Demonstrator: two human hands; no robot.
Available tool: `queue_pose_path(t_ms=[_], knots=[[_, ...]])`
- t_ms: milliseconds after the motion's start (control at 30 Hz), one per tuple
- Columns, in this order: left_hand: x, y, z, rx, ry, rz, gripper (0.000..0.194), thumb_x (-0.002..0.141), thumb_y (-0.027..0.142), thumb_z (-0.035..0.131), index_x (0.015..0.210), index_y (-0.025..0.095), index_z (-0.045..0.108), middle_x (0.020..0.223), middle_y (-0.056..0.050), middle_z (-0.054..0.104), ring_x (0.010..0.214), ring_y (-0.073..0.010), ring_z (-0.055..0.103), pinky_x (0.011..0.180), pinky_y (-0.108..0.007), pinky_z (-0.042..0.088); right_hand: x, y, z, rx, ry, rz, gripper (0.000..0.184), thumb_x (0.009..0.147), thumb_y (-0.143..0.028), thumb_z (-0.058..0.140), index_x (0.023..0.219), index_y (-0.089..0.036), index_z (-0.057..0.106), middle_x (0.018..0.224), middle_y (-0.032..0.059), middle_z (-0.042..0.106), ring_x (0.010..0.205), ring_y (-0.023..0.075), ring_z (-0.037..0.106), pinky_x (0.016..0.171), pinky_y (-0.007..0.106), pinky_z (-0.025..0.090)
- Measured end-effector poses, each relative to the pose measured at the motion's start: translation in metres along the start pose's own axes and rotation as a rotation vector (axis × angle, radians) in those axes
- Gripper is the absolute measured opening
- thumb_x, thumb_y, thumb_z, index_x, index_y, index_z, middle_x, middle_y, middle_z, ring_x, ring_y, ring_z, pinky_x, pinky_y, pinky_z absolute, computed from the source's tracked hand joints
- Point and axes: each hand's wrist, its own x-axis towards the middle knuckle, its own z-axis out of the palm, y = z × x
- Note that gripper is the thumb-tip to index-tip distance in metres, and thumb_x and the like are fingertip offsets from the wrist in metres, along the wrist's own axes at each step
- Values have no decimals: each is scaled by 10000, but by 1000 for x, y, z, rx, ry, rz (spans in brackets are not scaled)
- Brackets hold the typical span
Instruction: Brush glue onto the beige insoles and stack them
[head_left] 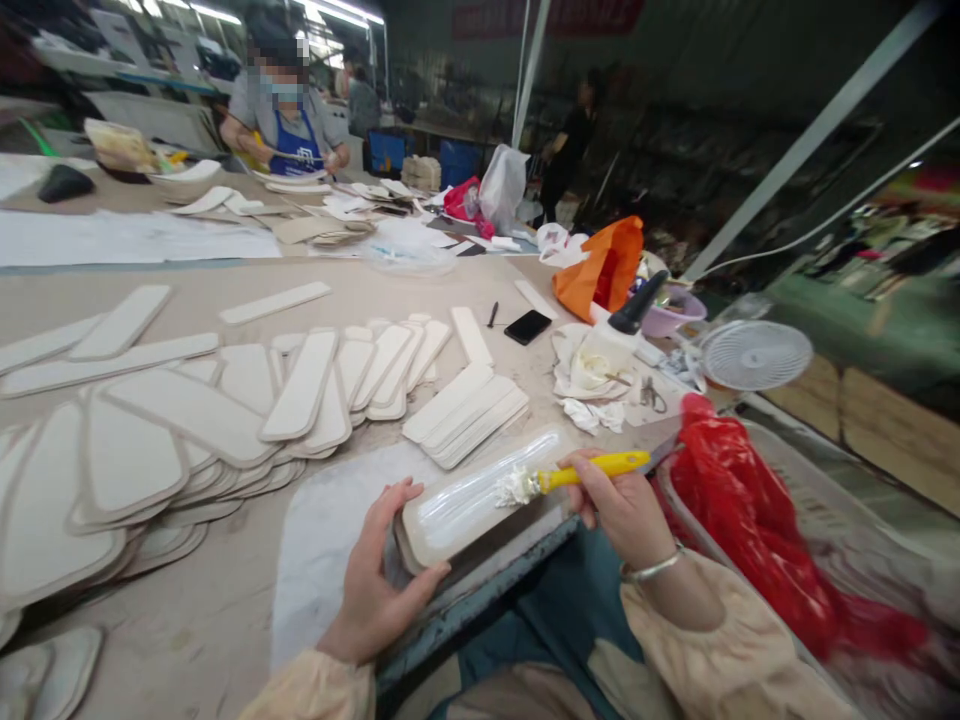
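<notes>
My right hand (619,505) grips a brush (592,470) by its yellow handle. White paste covers the bristles, which press on a long pale panel (450,515) with rounded corners. Wet, glossy streaks run along the panel's top face. My left hand (382,575) holds the panel's left end, thumb at the near edge and fingers at the far edge. Under the panel other pieces seem to be stacked, partly hidden. Just beyond lies a small pile of similar pale strips (469,410).
Many overlapping pale panels (225,410) spread across the table's left side. Beyond are a phone (527,326), a white container (600,355) and an orange bag (604,265). At right, a red plastic bag (750,510) lies in a crate. A masked co-worker (292,130) sits opposite.
</notes>
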Motion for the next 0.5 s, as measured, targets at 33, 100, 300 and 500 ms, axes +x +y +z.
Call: queue_pose_path(t_ms=[33, 100, 300, 500], knots=[[0, -1, 0, 3, 0, -5, 769, 728, 277, 721, 1394, 228, 341, 1356, -124, 496, 1306, -328, 429, 1148, -576, 252, 2, 1, -7, -29, 29, -7, 399, 887, -530, 505, 910, -146, 615, 510, -39, 556, 355, 73, 441, 361, 187, 329], [-1, -4, 1, 3, 6, -9, 764, 735, 276, 713, 1399, 230, 337, 1359, -121, 494, 1307, -327, 426, 1152, -574, 248, 7, 3, -20, -85, 83, -17, 416, 883, -544, 500, 884, -146, 623, 512, -33, 561, 356, 77, 444, 363, 193, 338], [-3, -7, 1, 10, 17, -27, 766, 733, 284, 712, 1402, 241, 340, 1362, -114, 496, 1311, -335, 420, 1155, -586, 243, 16, 7, -49, -218, 205, -42, 451, 870, -567, 490, 770, -153, 638, 477, -18, 549, 360, 93, 449, 347, 206, 339], [-3, -9, 2, 14, 18, -28, 754, 743, 290, 703, 1402, 240, 341, 1370, -117, 492, 1314, -337, 415, 1154, -593, 245, 13, -5, -57, -304, 356, -169, 397, 872, -524, 510, 772, -161, 634, 438, -34, 523, 355, 93, 449, 381, 207, 371]])
